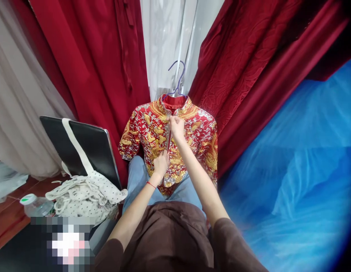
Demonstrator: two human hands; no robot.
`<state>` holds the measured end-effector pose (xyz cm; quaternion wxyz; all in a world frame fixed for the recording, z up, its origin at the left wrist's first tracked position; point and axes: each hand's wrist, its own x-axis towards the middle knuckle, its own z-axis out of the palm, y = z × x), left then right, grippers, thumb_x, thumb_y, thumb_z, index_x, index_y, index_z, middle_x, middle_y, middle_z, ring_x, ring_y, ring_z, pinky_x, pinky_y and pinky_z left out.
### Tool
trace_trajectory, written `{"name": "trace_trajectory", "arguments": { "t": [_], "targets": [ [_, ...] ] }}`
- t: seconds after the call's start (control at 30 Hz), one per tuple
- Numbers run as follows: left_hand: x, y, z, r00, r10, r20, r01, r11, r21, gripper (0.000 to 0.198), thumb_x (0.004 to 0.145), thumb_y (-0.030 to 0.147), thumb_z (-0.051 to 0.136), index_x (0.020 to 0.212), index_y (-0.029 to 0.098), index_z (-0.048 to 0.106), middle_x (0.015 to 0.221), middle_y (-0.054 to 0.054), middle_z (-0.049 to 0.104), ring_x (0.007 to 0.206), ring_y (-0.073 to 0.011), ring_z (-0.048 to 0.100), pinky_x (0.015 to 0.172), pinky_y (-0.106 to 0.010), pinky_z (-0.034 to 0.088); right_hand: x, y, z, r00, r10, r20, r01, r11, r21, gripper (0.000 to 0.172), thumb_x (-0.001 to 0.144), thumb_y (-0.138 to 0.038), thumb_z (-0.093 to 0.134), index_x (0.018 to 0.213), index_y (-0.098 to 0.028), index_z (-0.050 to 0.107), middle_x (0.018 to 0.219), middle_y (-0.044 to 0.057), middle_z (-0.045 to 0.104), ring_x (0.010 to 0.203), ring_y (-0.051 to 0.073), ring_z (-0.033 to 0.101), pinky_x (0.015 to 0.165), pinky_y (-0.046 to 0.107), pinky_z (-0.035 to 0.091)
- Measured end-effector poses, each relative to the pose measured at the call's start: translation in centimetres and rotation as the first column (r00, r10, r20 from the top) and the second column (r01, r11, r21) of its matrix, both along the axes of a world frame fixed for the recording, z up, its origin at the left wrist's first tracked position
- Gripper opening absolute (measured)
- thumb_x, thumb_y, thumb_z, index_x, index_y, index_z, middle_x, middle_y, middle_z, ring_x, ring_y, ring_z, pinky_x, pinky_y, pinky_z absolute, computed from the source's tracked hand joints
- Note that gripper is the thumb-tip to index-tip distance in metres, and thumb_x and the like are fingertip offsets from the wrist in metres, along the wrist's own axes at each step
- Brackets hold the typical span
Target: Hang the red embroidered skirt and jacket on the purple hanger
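A red jacket (155,130) with gold and silver embroidery hangs on a purple wire hanger (181,77) and rests against my knees. Its front edges meet at the collar and part slightly below, leaving a narrow slit. Just under the collar, my right hand (177,126) pinches the front edge, fingers closed. Lower on the same front, my left hand (161,164) is closed on the jacket's edge, a red string around its wrist. Any fastener between my fingers is hidden.
At left stands a black chair back (79,147) with a white strap over it. A polka-dot cloth bag (84,196) and a plastic bottle (36,204) are beside me. Dark red curtains (98,75) hang behind, and blue tulle (300,181) spreads at right.
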<state>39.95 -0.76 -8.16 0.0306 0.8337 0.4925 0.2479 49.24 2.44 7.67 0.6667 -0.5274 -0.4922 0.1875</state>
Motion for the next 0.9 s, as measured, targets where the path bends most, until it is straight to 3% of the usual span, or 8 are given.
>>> {"name": "trace_trajectory", "arguments": {
  "t": [0.1, 0.23, 0.37, 0.43, 0.57, 0.67, 0.73, 0.9],
  "targets": [
    [-0.2, 0.7, 0.3, 0.999, -0.027, -0.032, 0.026, 0.999, -0.043, 0.046, 0.106, 0.040, 0.023, 0.124, 0.017, 0.058, 0.109, -0.014, 0.072, 0.094, -0.0233, 0.072, 0.070, -0.026, 0.049, 0.8, -0.5, -1.2, 0.999, -0.045, 0.015, 0.045, 0.999, -0.020, 0.047, 0.089, -0.062, 0.052, 0.081, -0.018, 0.067, 0.046, -0.006, 0.043, 0.047, 0.012, 0.040, 0.052, 0.024, 0.034],
    [-0.4, 1.4, 0.5, 0.998, -0.058, -0.026, 0.056, 0.995, -0.078, 0.043, 0.105, 0.040, 0.026, 0.122, 0.018, 0.059, 0.108, -0.015, 0.073, 0.097, -0.0255, 0.072, 0.073, -0.029, 0.050, 2.9, -0.7, -1.4, 0.963, -0.095, 0.251, 0.145, 0.971, -0.188, 0.056, 0.089, -0.068, 0.051, 0.065, -0.020, 0.067, 0.041, -0.003, 0.045, 0.049, 0.015, 0.049, 0.064, 0.029, 0.043],
    [-0.5, 2.1, 1.1, 0.996, -0.080, -0.025, 0.077, 0.991, -0.109, 0.036, 0.103, 0.038, 0.034, 0.118, 0.019, 0.060, 0.107, -0.014, 0.072, 0.096, -0.0245, 0.070, 0.077, -0.031, 0.051, 4.2, 0.1, -0.1, 0.740, -0.350, 0.575, 0.538, 0.820, -0.194, 0.053, 0.086, -0.066, 0.061, 0.062, -0.019, 0.064, 0.058, 0.010, 0.059, 0.073, 0.025, 0.063, 0.074, 0.035, 0.044],
    [-0.9, 3.0, 2.3, 0.990, -0.141, -0.001, 0.140, 0.987, -0.082, 0.032, 0.102, 0.041, 0.039, 0.108, 0.019, 0.062, 0.102, -0.011, 0.072, 0.093, -0.0228, 0.069, 0.078, -0.031, 0.051, 4.7, -0.1, 0.8, 0.622, -0.356, 0.697, 0.602, 0.787, -0.136, 0.051, 0.086, -0.064, 0.061, 0.066, -0.018, 0.065, 0.069, 0.015, 0.064, 0.080, 0.028, 0.064, 0.074, 0.035, 0.043],
    [-2.6, 6.0, 7.3, 0.958, -0.199, 0.205, 0.165, 0.971, 0.172, 0.029, 0.100, 0.038, 0.041, 0.107, 0.017, 0.060, 0.113, -0.013, 0.065, 0.104, -0.0213, 0.064, 0.089, -0.031, 0.050, 6.7, -2.6, 2.5, 0.433, -0.336, 0.837, 0.534, 0.843, 0.062, 0.051, 0.096, -0.060, 0.046, 0.079, -0.018, 0.068, 0.081, 0.015, 0.068, 0.083, 0.027, 0.062, 0.074, 0.035, 0.041],
    [-3.9, 9.3, 12.6, 0.947, -0.157, 0.279, 0.036, 0.919, 0.394, 0.039, 0.099, 0.036, 0.039, 0.126, 0.012, 0.053, 0.141, -0.022, 0.050, 0.137, -0.0306, 0.042, 0.113, -0.044, 0.034, 9.3, -4.7, 3.4, 0.257, -0.494, 0.831, 0.566, 0.773, 0.285, 0.055, 0.100, -0.058, 0.034, 0.105, -0.014, 0.066, 0.104, 0.019, 0.066, 0.102, 0.031, 0.058, 0.084, 0.039, 0.041],
    [-4.6, 11.7, 15.6, 0.953, -0.213, 0.214, 0.103, 0.896, 0.432, 0.054, 0.096, 0.042, 0.046, 0.139, 0.010, 0.043, 0.151, -0.024, 0.039, 0.146, -0.0352, 0.028, 0.117, -0.050, 0.024, 11.1, -5.4, 3.5, 0.156, -0.503, 0.850, 0.562, 0.753, 0.342, 0.064, 0.099, -0.062, 0.030, 0.122, -0.010, 0.059, 0.119, 0.023, 0.061, 0.112, 0.035, 0.053, 0.091, 0.044, 0.039],
    [-6.4, 16.0, 19.0, 0.961, -0.278, 0.004, 0.259, 0.902, 0.346, 0.055, 0.096, 0.054, 0.043, 0.131, 0.012, 0.051, 0.130, -0.020, 0.059, 0.125, -0.0321, 0.051, 0.108, -0.044, 0.035, 14.1, -4.4, 2.9, 0.061, -0.266, 0.962, 0.471, 0.858, 0.207, 0.067, 0.101, -0.060, 0.022, 0.124, -0.006, 0.054, 0.113, 0.024, 0.062, 0.103, 0.032, 0.056, 0.088, 0.040, 0.040]
  ]
}}
